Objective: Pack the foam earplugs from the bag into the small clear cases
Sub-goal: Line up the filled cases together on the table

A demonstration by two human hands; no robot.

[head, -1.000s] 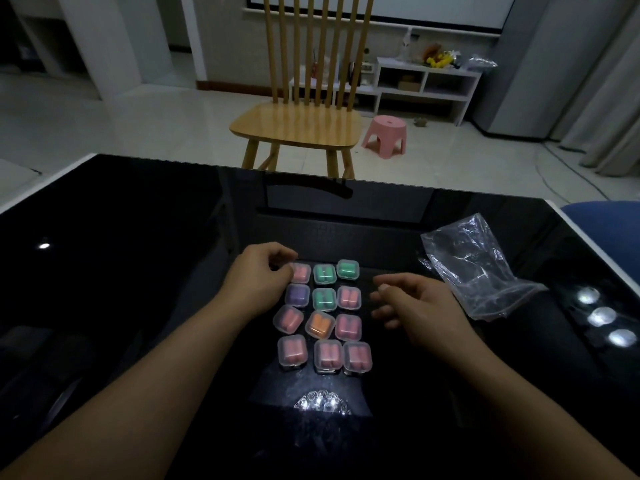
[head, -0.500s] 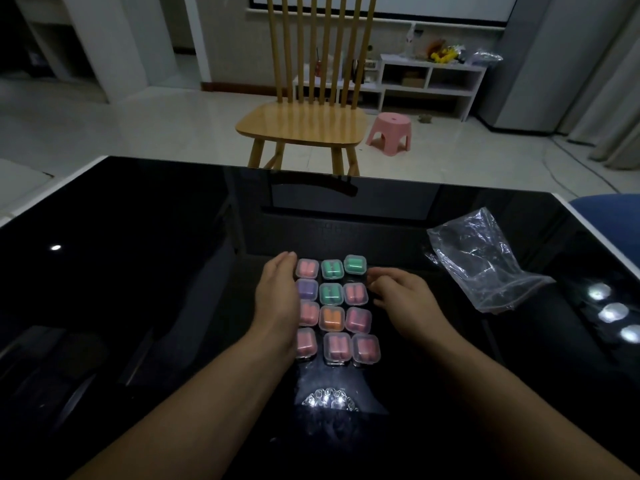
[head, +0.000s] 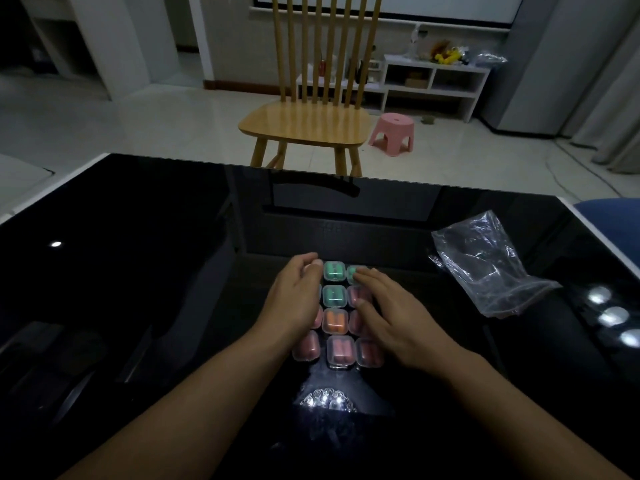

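Observation:
Several small clear cases (head: 335, 318) lie in a tight grid on the black glossy table (head: 138, 271), each with coloured foam earplugs inside: green, pink, orange. My left hand (head: 294, 299) rests flat against the grid's left column and covers part of it. My right hand (head: 388, 313) lies with fingers spread over the right column, fingertips on the top green case (head: 353, 271). Neither hand grips a case. The clear plastic bag (head: 485, 265) lies crumpled to the right and looks empty.
A wooden chair (head: 311, 123) stands beyond the table's far edge, a pink stool (head: 393, 133) behind it. A blue seat (head: 609, 209) shows at the right edge. Lamp reflections (head: 609, 315) glare on the table's right side and near me.
Both hands have closed in on the grid from either side. The right hand moved left onto the right column. The cases now sit tighter together.

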